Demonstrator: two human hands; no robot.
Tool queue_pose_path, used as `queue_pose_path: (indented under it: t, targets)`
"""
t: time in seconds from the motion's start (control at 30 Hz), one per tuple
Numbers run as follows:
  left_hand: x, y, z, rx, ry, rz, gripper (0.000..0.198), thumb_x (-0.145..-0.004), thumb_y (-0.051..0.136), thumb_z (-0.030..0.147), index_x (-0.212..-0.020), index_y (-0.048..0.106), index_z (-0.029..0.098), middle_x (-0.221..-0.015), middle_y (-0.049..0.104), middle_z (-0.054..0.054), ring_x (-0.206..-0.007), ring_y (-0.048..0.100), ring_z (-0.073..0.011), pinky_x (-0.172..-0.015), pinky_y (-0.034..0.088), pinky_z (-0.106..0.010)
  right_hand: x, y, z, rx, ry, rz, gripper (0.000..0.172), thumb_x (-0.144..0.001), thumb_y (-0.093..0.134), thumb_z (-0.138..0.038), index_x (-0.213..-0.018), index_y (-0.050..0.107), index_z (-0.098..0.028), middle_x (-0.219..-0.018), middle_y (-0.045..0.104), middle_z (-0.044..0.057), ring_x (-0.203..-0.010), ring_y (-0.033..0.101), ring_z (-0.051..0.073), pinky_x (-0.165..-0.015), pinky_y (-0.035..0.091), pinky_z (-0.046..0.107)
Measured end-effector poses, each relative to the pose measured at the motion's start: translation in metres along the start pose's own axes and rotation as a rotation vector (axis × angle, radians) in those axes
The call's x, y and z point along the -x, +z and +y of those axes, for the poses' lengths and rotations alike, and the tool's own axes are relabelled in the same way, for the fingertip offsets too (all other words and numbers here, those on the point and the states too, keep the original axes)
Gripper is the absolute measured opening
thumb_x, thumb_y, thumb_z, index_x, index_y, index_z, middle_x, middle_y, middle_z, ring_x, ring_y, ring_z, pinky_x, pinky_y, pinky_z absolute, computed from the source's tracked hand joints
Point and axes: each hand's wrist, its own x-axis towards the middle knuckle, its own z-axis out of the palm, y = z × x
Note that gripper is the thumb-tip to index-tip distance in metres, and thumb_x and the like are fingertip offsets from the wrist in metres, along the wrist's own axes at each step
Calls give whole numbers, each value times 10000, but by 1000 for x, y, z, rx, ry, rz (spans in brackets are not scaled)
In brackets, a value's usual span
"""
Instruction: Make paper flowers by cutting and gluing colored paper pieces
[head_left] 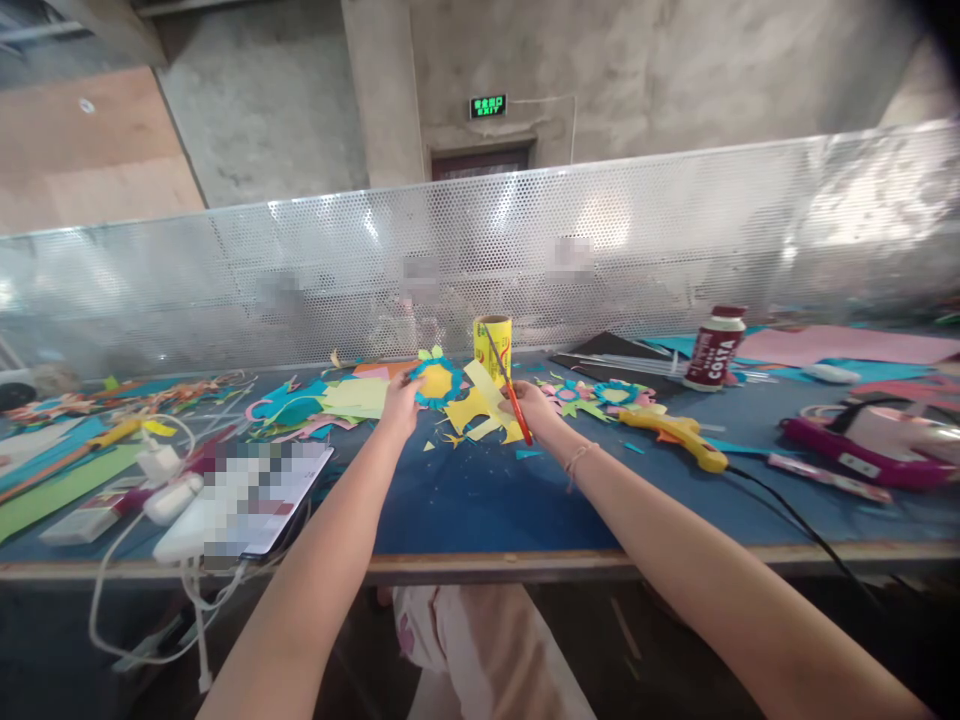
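My left hand (401, 405) is closed on the edge of a paper flower (438, 383) with a yellow centre, blue ruffled petals and small green pieces on top. Red-handled scissors (517, 408) are gripped in my right hand (534, 408), their dark blades pointing up and away. A pale yellow paper strip (484, 385) lies just left of the scissors; whether my fingers touch it I cannot tell. Yellow paper offcuts (466, 412) lie on the blue table (480, 500) between my hands. Behind them stands a yellow tape roll (493, 342).
On the right are a yellow hot glue gun (679, 435) with a black cord, finished paper flowers (616, 393), a Costa bottle (715, 348) and a purple object (862, 445). A phone (289, 500), cables and coloured paper crowd the left. A perforated metal screen (480, 250) borders the back.
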Motion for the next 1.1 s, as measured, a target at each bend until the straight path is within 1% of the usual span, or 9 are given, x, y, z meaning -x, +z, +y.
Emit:
queue_pose_path:
  t: [0.1,0.17,0.33,0.47,0.57,0.8,0.93,1.03,1.1]
  targets:
    - [0,0,2,-12,76,66,314,-548,623,123,-854,555,151,-746,628,-19,-670,608,-148,-580,469,-242,1,0,-1,3,2,-4,206,-538,525,-98,-733,506,-160,-601,540,-27,-459,486,85,-426,361,193]
    - [0,0,3,-10,116,69,308,-545,617,113,-843,551,158,-733,622,-8,-674,609,-146,-596,475,-244,2,0,-2,14,5,-13,212,-541,525,-92,-742,507,-158,-600,545,-23,-461,485,85,-423,355,188]
    - [-2,-2,0,-36,121,18,355,-528,618,97,-875,560,151,-767,633,-23,-655,608,-144,-599,483,-253,4,1,-6,88,19,-40,214,-542,522,-72,-738,510,-155,-587,541,-26,-455,468,77,-426,343,186]
    - [-2,-2,-2,-19,112,-36,409,-514,643,91,-911,570,153,-827,644,-39,-673,612,-144,-604,486,-253,13,3,-14,160,54,-65,200,-533,527,-64,-710,513,-156,-522,481,-52,-430,421,65,-414,302,185]
    - [0,0,0,-2,111,-46,402,-517,665,115,-908,576,156,-825,645,-38,-674,612,-142,-587,487,-247,20,7,-21,132,74,-109,202,-536,533,-78,-721,514,-157,-505,457,-60,-420,399,63,-409,287,189]
    - [4,2,5,-30,63,-105,333,-531,709,198,-837,591,142,-760,640,-34,-659,606,-143,-560,481,-241,25,12,-23,58,-15,-267,230,-526,565,-156,-744,492,-169,-582,464,-59,-460,408,62,-442,309,199]
    - [3,3,3,-8,-5,-95,300,-557,702,190,-832,590,147,-791,639,-44,-673,606,-146,-553,479,-238,25,12,-19,66,-71,-279,234,-513,591,-187,-709,466,-169,-608,454,-57,-505,402,61,-479,322,203]
    - [4,2,3,22,-68,-98,294,-579,688,178,-852,582,158,-857,638,-58,-722,612,-168,-571,495,-269,26,13,-18,100,-49,-282,255,-531,615,-239,-705,440,-175,-569,416,-67,-488,376,62,-461,301,206]
    - [6,2,5,32,-112,-138,317,-588,684,173,-885,573,178,-904,631,-57,-763,612,-185,-597,510,-312,28,14,-19,109,-31,-295,272,-543,625,-268,-703,423,-182,-547,397,-73,-475,368,64,-447,291,206]
